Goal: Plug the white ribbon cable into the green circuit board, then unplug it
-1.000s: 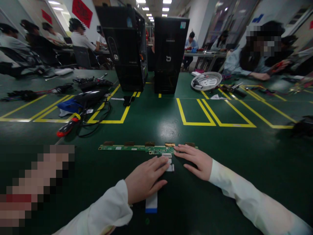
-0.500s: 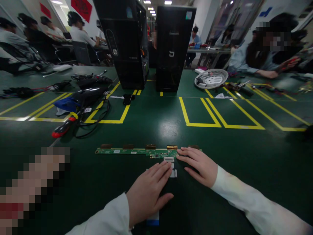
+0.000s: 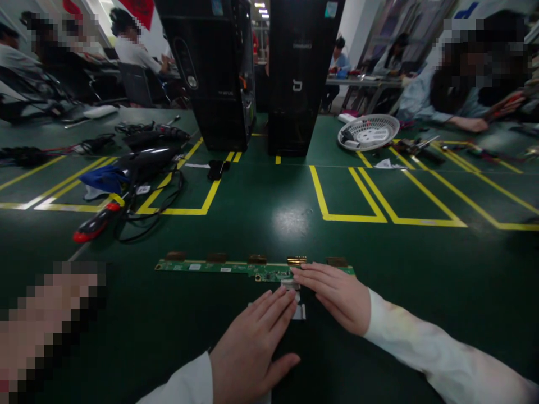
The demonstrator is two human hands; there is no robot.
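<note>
A long, narrow green circuit board [image 3: 227, 267] with copper-coloured flexible tabs along its far edge lies across the table in front of me. My left hand [image 3: 259, 336] lies palm down with fingers stretched out, over a white flat ribbon cable [image 3: 299, 313] that meets the board's near edge. Most of the cable is hidden under this hand. My right hand [image 3: 337, 289] rests with extended fingers on the right part of the board, fingertips near the cable's connector. Neither hand is seen gripping anything.
Two black computer towers [image 3: 214, 78] stand at the back. On the left lie a red-and-black screwdriver [image 3: 95, 223], a black cable [image 3: 177, 196] and a blue cloth-like item [image 3: 105, 178]. A white basket [image 3: 393, 130] sits back right, near a co-worker. Yellow tape [image 3: 353, 217] marks the green table.
My right hand has slid slightly left along the board towards the cable connector. The left hand stays flat over the cable. The camera view has shifted a little.
</note>
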